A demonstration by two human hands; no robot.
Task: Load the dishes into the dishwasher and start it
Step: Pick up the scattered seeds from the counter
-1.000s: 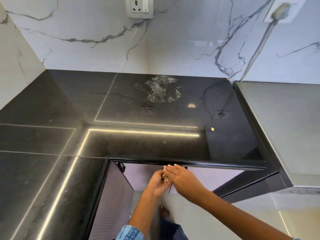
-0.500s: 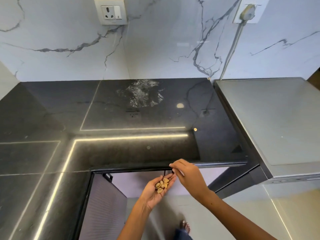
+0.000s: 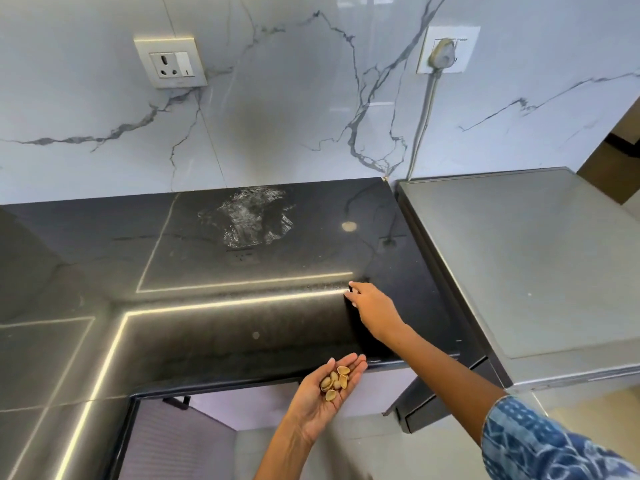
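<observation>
— What is lying behind the worktop?
— A white marble wall [image 3: 277, 109] is rising behind the black worktop [image 3: 207, 327], with a socket [image 3: 170, 63] at its left and a plugged socket [image 3: 446, 51] at its right, the cable [image 3: 423, 123] running down to the worktop's back right corner.
— And the dishwasher?
— A grey appliance top [image 3: 540, 265] is sitting against the worktop's right edge; whether it is the dishwasher, I cannot tell. No dishes are showing.
— What is lying near the back edge?
— A crumpled clear plastic film [image 3: 249, 221].
— The hands?
— The right hand [image 3: 372, 308], in a blue patterned sleeve [image 3: 540, 445], is reaching over the worktop's front right part, fingers [image 3: 350, 295] drawn together near the surface; whether they are pinching anything, I cannot tell. The left hand [image 3: 325, 400] is hovering palm up at the front edge, fingers loosely cupped, carrying pistachio shells [image 3: 335, 381].
</observation>
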